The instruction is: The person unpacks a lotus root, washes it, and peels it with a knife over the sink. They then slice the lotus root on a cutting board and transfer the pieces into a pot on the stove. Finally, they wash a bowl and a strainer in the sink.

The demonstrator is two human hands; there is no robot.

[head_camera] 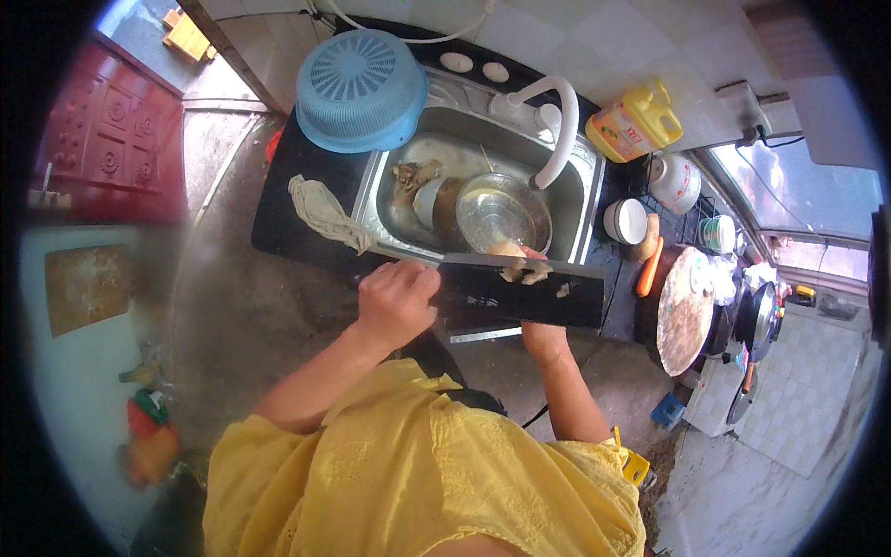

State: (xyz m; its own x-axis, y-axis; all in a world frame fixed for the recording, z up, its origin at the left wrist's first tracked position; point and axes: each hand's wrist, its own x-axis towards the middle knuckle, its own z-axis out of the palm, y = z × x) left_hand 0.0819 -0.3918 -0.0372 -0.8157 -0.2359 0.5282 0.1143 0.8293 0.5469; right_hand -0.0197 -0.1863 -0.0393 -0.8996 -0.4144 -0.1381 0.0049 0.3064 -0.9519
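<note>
My left hand (pixel 400 299) is closed at the left end of a wide, dark rectangular blade (pixel 473 296), seemingly a cleaver; its grip is mostly hidden. Pale scraps (pixel 532 271) cling to the blade's upper edge. Behind the blade, my right hand (pixel 534 253) shows only fingertips and wrist, its fingers on a pale piece of food (pixel 507 248). Just beyond is a round metal basin (pixel 505 209), tilted in the steel sink (pixel 585 209). Left of the basin in the sink lie a brownish, root-like clump (pixel 415 177) and a partly hidden brown-and-white vessel (pixel 437 203).
A blue plastic colander (pixel 358 90) rests upside down left of the white faucet (pixel 567 132). A cloth (pixel 327 212) lies on the black counter. To the right are a yellow jug (pixel 633 122), a white bowl (pixel 625 221), a carrot (pixel 649 271) and a round board (pixel 686 310).
</note>
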